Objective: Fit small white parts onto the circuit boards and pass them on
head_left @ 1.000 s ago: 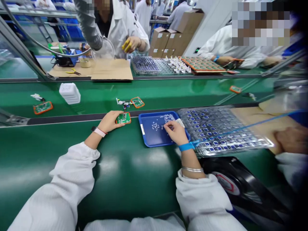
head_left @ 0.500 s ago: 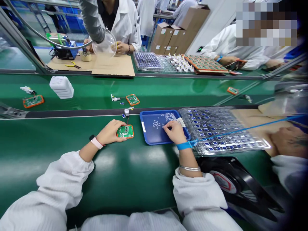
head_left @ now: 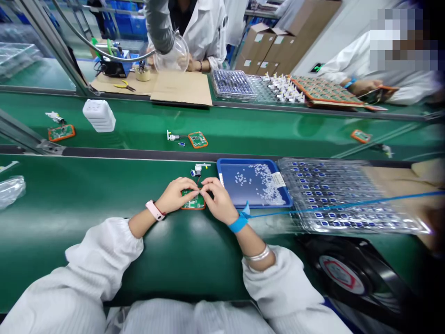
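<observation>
In the head view, the left hand [head_left: 181, 195] and the right hand [head_left: 217, 200] are seen low in the middle of the frame; both are half closed, and their fingertips are brought together; whether something small is gripped between them cannot be told. A green circuit board [head_left: 194, 203] with an orange edge is lying under the fingers, on the near green belt [head_left: 59, 222]; it is partly covered by both hands. A small white part [head_left: 197, 170] with dark wires is placed just above the board; the wires run down toward the fingers. A pink watch [head_left: 155, 210] is worn on the left wrist; a blue wrist strap [head_left: 238, 224] is worn on the right wrist, and a blue cord [head_left: 347, 206] is led from it to the right edge of the frame.

A blue tray [head_left: 253, 183] is set just right of the right hand, with small white bits [head_left: 264, 185] spread in it; a clear plastic tray [head_left: 347, 197] of small blue parts is placed beyond it, toward the right; a black fan [head_left: 342, 273] is seen at the lower right.
</observation>
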Demonstrator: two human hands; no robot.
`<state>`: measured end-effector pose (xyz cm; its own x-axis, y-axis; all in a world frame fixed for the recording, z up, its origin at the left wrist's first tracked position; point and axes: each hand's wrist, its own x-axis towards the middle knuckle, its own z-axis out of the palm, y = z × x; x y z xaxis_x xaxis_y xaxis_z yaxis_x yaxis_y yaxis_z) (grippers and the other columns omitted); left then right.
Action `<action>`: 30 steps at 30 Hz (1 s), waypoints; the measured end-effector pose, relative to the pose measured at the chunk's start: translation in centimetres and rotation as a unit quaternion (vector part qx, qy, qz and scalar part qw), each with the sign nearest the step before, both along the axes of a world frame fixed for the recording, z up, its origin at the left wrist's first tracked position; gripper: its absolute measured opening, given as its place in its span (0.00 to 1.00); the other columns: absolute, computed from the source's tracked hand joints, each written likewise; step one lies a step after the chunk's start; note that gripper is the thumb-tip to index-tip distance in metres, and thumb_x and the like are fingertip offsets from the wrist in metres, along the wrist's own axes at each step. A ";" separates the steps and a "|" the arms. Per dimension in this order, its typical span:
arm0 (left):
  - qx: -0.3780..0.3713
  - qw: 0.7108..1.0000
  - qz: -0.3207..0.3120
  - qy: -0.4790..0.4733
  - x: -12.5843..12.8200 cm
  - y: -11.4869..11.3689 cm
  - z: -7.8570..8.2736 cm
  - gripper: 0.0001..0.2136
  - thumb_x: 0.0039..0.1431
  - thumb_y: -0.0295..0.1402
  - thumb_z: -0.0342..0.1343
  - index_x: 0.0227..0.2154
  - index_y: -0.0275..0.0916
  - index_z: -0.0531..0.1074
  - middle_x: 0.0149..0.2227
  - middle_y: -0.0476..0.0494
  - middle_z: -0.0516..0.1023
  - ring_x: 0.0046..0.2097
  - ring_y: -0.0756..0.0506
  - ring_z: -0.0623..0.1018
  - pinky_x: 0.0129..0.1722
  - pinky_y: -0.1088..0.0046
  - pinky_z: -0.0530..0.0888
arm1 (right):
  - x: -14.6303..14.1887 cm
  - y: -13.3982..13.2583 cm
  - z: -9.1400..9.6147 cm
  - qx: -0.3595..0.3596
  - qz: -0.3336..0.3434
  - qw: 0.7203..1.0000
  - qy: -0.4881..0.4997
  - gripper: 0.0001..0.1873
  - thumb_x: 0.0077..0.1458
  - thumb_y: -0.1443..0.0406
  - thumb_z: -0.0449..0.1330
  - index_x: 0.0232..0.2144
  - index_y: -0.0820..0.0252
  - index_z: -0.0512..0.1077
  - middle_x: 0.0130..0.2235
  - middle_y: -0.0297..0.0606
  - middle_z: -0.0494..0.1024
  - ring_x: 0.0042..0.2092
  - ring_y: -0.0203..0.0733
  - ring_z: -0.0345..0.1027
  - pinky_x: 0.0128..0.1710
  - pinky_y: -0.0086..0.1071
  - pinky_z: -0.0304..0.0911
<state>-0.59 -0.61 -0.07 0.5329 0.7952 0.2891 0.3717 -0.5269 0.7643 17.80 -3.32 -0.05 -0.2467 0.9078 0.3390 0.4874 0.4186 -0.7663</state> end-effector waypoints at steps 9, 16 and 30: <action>-0.069 0.997 0.034 0.017 0.1 0.4 -0.6 0.04 0.51 0.28 0.57 0.24 0.38 0.76 0.33 0.46 0.79 0.37 0.47 0.76 0.40 0.71 0.70 | -0.9 0.3 -2.1 -0.055 -0.003 0.998 -0.008 0.06 0.54 0.67 0.52 0.25 0.59 0.65 0.38 0.42 0.68 0.43 0.42 0.62 0.46 0.40 0.60; -0.101 0.989 0.033 0.102 0.3 1.0 0.3 0.05 0.50 0.28 0.55 0.22 0.36 0.75 0.31 0.46 0.78 0.34 0.47 0.76 0.37 0.72 0.70 | -1.7 0.6 -2.2 -0.086 -0.014 0.996 -0.018 0.08 0.50 0.70 0.52 0.21 0.59 0.64 0.33 0.39 0.67 0.37 0.39 0.63 0.39 0.36 0.62; -0.006 0.995 0.006 0.101 -0.3 0.4 -0.2 0.07 0.57 0.34 0.51 0.34 0.38 0.71 0.35 0.45 0.76 0.39 0.45 0.73 0.41 0.66 0.67 | 13.9 2.5 -2.6 -0.053 -0.311 0.937 -0.152 0.08 0.44 0.65 0.56 0.16 0.58 0.66 0.26 0.41 0.71 0.37 0.47 0.63 0.43 0.46 0.60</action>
